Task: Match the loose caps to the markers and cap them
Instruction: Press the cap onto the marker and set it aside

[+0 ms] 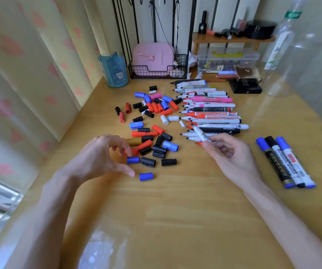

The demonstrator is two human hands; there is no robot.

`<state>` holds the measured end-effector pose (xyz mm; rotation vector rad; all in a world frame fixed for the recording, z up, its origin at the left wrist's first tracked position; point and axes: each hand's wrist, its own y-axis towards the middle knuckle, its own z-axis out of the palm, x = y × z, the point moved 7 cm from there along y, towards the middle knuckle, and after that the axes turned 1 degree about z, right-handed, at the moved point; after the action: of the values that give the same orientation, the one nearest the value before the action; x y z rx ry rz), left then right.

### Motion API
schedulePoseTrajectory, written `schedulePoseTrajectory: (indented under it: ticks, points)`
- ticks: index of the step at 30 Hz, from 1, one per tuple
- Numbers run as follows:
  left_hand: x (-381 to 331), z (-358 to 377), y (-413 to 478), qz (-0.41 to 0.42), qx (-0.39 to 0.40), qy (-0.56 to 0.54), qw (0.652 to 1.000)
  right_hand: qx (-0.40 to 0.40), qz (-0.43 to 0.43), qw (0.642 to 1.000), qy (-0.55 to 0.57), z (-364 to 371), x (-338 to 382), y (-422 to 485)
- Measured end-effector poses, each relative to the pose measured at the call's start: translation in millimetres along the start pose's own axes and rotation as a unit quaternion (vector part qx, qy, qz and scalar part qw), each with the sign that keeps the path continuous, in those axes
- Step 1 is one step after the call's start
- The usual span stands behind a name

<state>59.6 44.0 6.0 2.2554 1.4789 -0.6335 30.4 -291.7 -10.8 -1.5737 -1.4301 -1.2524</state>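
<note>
Mismatch is the danger here: the marker (pixel 200 134) shows a dark tip, yet a blue cap (pixel 146 176) lies closest to the thumb and could jam or sit loose. The right hand (pixel 228 154) pinches that bare marker beside the row of markers (pixel 212 111). The left hand (pixel 98 154) hovers over the loose caps (pixel 152 133), fingers slackly curled, holding nothing.

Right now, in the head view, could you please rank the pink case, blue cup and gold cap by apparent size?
1. pink case
2. blue cup
3. gold cap, smallest though nearest the camera
</note>
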Motion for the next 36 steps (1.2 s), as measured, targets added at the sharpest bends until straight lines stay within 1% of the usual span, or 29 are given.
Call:
schedulePoseTrajectory:
  ticks: [3, 6, 9, 11, 15, 20, 25, 31, 33, 36]
  points:
    - [0, -3, 0, 0.004, -0.017, 0.003, 1.000, 0.003, -0.005, 1.000, -0.012, 1, -1, 0]
    - [-9, -1, 1, 0.034, -0.038, -0.003, 0.999, 0.022, -0.025, 0.999, -0.035, 4, 1, -1]
    - [-23, 12, 3, 0.066, -0.022, -0.021, 0.997, 0.033, -0.048, 0.997, -0.056, 6, 4, -2]
    - [-27, 19, 5, 0.074, -0.014, 0.006, 0.997, 0.033, -0.052, 0.996, -0.058, 6, 5, -3]
    - [-22, 20, 7, 0.069, -0.026, 0.029, 0.997, 0.027, -0.058, 0.996, -0.058, 5, 5, -3]
    - [-21, 23, 7, 0.071, -0.027, 0.032, 0.997, 0.025, -0.061, 0.996, -0.065, 6, 5, -3]
    - [-22, 19, 7, 0.073, -0.049, 0.035, 0.995, 0.025, -0.063, 0.995, -0.073, 5, 7, -4]
    - [-26, 23, 7, 0.081, -0.045, 0.037, 0.995, 0.026, -0.071, 0.993, -0.085, 5, 8, -5]
    - [-27, 19, 7, 0.079, -0.058, 0.028, 0.995, 0.029, -0.076, 0.993, -0.085, 5, 8, -4]
    - [-27, 10, 13, 0.072, -0.112, -0.013, 0.991, 0.032, -0.088, 0.990, -0.101, 5, 9, -4]
